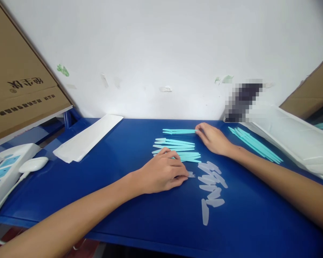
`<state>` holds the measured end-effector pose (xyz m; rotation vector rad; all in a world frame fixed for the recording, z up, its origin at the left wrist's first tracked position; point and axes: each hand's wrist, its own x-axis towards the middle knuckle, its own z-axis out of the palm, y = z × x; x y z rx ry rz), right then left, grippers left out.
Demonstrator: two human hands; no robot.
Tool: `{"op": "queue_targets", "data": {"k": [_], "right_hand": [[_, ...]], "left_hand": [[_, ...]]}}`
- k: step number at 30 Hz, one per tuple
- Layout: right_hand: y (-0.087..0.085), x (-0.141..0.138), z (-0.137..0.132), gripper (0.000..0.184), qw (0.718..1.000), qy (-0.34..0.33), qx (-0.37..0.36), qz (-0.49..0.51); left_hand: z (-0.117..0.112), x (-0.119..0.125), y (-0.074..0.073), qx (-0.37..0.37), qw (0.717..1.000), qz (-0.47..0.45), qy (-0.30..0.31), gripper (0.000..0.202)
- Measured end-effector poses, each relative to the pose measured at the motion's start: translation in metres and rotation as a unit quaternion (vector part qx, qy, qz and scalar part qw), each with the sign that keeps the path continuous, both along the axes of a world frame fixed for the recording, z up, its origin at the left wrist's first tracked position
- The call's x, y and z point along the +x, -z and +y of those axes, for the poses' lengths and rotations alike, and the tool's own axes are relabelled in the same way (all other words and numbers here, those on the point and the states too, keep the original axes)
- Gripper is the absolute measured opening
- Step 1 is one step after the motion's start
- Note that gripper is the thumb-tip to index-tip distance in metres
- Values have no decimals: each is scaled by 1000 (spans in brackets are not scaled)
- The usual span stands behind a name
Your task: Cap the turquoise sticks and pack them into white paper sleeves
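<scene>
Slim turquoise eyebrow razors (181, 146) lie side by side in a row across the middle of the blue table. My left hand (165, 171) rests over the near end of that row, fingers closed around a few translucent caps (191, 175) whose tips poke out past the thumb. At the far side, my right hand (211, 138) pinches the right ends of a couple of turquoise razors (179, 131), which lie level. Several loose translucent blade caps (211, 179) are scattered to the right of my left hand, some overlapping.
Another bundle of turquoise razors (254, 144) lies beyond my right forearm, beside a white tray (290, 138). A flat white packet (88, 138) sits at the back left. A power strip (9, 166) with a plugged cable occupies the left edge, below a cardboard box (24, 68). A white wall (161, 53) stands behind.
</scene>
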<state>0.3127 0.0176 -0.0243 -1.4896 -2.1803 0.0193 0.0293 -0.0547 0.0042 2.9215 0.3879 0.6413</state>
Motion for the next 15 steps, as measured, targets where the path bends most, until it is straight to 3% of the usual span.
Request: {"op": "queue_targets", "data": {"k": [15], "right_hand": [[-2, -2, -3, 30, 999, -23, 19, 26]], "left_hand": [[-2, -1, -1, 4, 999, 38, -12, 22]]}}
